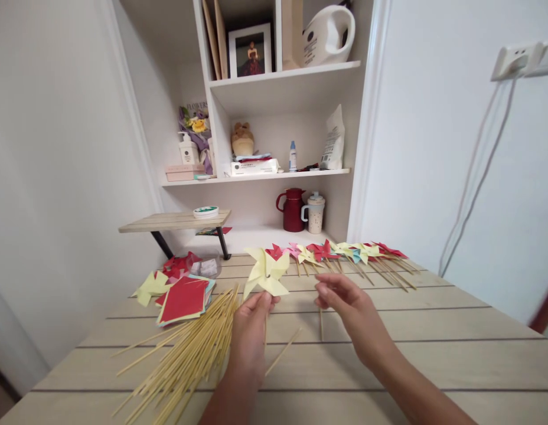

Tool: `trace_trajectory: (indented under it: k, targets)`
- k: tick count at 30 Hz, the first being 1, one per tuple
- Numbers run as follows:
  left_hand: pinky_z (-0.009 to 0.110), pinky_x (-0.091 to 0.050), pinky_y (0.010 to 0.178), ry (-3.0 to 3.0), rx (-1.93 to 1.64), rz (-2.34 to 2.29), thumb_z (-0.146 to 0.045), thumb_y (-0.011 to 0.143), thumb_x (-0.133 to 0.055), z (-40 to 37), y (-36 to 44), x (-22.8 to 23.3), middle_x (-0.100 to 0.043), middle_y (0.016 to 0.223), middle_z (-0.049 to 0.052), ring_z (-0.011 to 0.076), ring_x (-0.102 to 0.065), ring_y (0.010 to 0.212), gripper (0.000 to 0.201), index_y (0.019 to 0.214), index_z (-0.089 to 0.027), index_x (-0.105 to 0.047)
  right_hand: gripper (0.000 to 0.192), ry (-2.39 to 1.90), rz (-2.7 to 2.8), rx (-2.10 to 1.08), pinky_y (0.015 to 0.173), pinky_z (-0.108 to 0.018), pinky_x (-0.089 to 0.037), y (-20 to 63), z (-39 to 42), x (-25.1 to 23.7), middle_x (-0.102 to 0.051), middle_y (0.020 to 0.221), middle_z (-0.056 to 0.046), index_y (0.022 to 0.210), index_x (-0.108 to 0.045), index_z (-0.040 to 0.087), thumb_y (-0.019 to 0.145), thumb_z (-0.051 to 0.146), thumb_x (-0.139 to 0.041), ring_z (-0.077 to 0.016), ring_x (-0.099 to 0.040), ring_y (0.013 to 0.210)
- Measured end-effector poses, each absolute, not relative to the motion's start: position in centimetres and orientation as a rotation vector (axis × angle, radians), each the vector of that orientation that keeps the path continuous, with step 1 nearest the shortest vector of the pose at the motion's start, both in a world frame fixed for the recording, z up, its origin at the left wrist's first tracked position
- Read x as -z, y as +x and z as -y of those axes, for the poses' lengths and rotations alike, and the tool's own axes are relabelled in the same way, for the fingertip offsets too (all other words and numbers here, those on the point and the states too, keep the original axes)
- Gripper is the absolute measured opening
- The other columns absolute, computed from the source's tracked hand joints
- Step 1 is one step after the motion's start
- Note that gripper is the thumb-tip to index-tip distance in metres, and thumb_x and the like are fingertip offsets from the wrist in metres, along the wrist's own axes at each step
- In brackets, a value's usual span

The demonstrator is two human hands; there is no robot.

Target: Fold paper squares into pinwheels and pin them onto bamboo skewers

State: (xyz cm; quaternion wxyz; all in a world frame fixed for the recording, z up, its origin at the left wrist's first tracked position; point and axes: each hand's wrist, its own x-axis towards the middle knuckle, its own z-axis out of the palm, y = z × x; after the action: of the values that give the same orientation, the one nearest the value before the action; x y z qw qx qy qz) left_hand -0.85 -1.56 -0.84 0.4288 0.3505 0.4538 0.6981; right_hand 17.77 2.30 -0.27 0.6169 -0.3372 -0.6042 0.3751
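Observation:
My left hand (pixel 251 321) is closed in a pinch just under a pale yellow paper pinwheel (pixel 268 273), which stands upright with its blades facing me. Part of its thin stick shows below the fingers. To the right, my right hand (pixel 345 304) is raised with thumb and fingers curled close together. A short length of wooden stick (pixel 321 326) shows directly beneath those fingers; whether they hold it is unclear. Between the hands a loose stick (pixel 283 352) lies on the table. Left of my left hand spreads a large bundle of wooden sticks (pixel 189 354).
Stacked coloured paper squares (pixel 184 300) lie at left, near a yellow pinwheel (pixel 150 287) and a clear container (pixel 205 265). Several finished pinwheels (pixel 322 251) line the table's back edge. Behind are a small raised stand (pixel 176 221), a red jug (pixel 294 211) and a tumbler (pixel 315 213).

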Motion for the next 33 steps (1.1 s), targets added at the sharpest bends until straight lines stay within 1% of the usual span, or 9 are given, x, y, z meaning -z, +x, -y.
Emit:
trace_trajectory:
  k: [6,12,16,19,22,25,29,31,33]
  targets:
    - [0.023,-0.048,0.076,0.588,-1.692,-0.969,-0.034,0.06,-0.089,1.6,-1.2,0.6,-0.074,0.087,0.007,0.0127,-0.063,0.079,0.032,0.081,-0.015,-0.076,0.023,-0.873,1.677,-0.915,0.064,-0.031,-0.051,15.8,-1.1,1.2,-0.066,0.077,-0.001,0.094,-0.068,0.021,0.088,0.043,-0.063,-0.0172,-0.064,0.065]
    - [0.022,-0.04,0.066,0.813,-1.61,-1.106,-0.04,0.071,-0.08,1.4,-1.8,1.0,-0.065,0.071,0.001,0.0101,-0.051,0.064,0.027,0.075,-0.015,-0.073,0.025,-0.88,1.69,-0.901,0.066,-0.033,-0.049,16.0,-1.3,1.6,-0.066,0.082,-0.002,0.099,-0.067,0.023,0.09,0.044,-0.06,-0.0178,-0.063,0.065]
    - [0.025,-0.036,0.065,1.193,-1.49,-1.305,-0.042,0.08,-0.066,1.6,-1.6,0.9,-0.057,0.061,-0.001,0.0132,-0.048,0.063,0.029,0.067,-0.016,-0.069,0.035,-0.879,1.469,-0.83,0.081,-0.037,-0.052,17.2,-2.0,0.8,-0.067,0.101,-0.006,0.113,-0.063,0.025,0.088,0.05,-0.063,-0.0219,-0.065,0.087]
    - [0.029,-0.038,0.069,1.463,-1.43,-1.487,-0.039,0.084,-0.059,1.8,-1.4,0.7,-0.064,0.068,0.001,0.0178,-0.055,0.069,0.027,0.077,-0.018,-0.074,0.042,-0.871,1.361,-0.789,0.089,-0.04,-0.051,18.3,-2.1,-0.1,-0.064,0.121,-0.008,0.121,-0.059,0.028,0.087,0.053,-0.064,-0.0258,-0.062,0.106]
    - [0.035,-0.039,0.077,1.791,-1.349,-1.628,-0.034,0.087,-0.051,1.8,-1.2,0.7,-0.072,0.08,0.003,0.0236,-0.061,0.081,0.029,0.085,-0.021,-0.076,0.042,-0.837,1.303,-0.861,0.095,-0.043,-0.049,19.0,-2.1,-0.7,-0.06,0.132,-0.008,0.123,-0.059,0.03,0.089,0.056,-0.06,-0.0268,-0.059,0.114]
    - [0.041,-0.036,0.084,2.053,-1.241,-1.785,-0.029,0.09,-0.046,1.9,-1.0,0.9,-0.075,0.085,0.003,0.0272,-0.063,0.088,0.032,0.087,-0.024,-0.077,0.041,-0.83,1.318,-0.953,0.1,-0.045,-0.046,19.3,-2.3,-0.9,-0.061,0.129,-0.007,0.121,-0.06,0.03,0.089,0.056,-0.059,-0.0267,-0.058,0.117]
    - [0.044,-0.035,0.086,2.189,-1.155,-1.856,-0.028,0.092,-0.045,2.0,-0.9,0.9,-0.077,0.088,0.002,0.027,-0.065,0.09,0.033,0.09,-0.026,-0.077,0.046,-0.869,1.372,-1.015,0.099,-0.047,-0.048,19.3,-2.4,-0.9,-0.061,0.123,-0.008,0.123,-0.058,0.03,0.083,0.051,-0.069,-0.0269,-0.058,0.116]
    - [0.044,-0.035,0.087,2.196,-1.142,-1.857,-0.027,0.093,-0.045,2.0,-0.9,0.9,-0.077,0.091,0.002,0.0265,-0.066,0.091,0.032,0.092,-0.026,-0.077,0.044,-0.878,1.402,-0.903,0.098,-0.048,-0.048,19.5,-2.3,-1.1,-0.059,0.124,-0.007,0.119,-0.06,0.031,0.08,0.046,-0.074,-0.0269,-0.058,0.114]
    - [0.044,-0.036,0.087,2.2,-1.13,-1.845,-0.027,0.093,-0.045,1.9,-0.8,0.9,-0.078,0.092,0.002,0.026,-0.066,0.091,0.031,0.092,-0.026,-0.077,0.032,-0.868,1.477,-0.717,0.103,-0.05,-0.044,19.8,-2.2,-1.3,-0.056,0.127,-0.006,0.11,-0.065,0.032,0.081,0.042,-0.074,-0.0277,-0.053,0.122]
